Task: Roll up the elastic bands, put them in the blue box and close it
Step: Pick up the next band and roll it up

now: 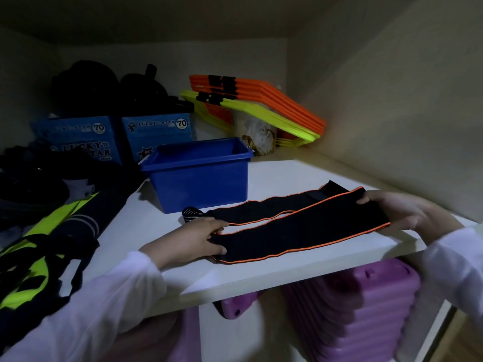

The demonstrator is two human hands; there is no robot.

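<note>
A black elastic band with orange edging [300, 228] lies stretched flat across the white shelf [287, 267], near its front edge. My left hand [201, 237] grips its left end and my right hand [407, 211] grips its right end. A second black band with orange edging [266, 209] lies just behind it, unrolled. The blue box [201, 184] stands open behind the bands, and nothing shows above its rim. No lid is in sight. A small striped black-and-white item [192, 215] lies at the box's front left corner.
Two blue "Lucky Star" cartons [156, 131] stand behind the box with black gear on top. Orange and yellow flat hurdles [261, 105] lean at the back right beside a white bag [257, 135]. Neon-yellow and black clothing [44, 231] fills the left. Purple plastic steps [352, 309] sit on the lower shelf.
</note>
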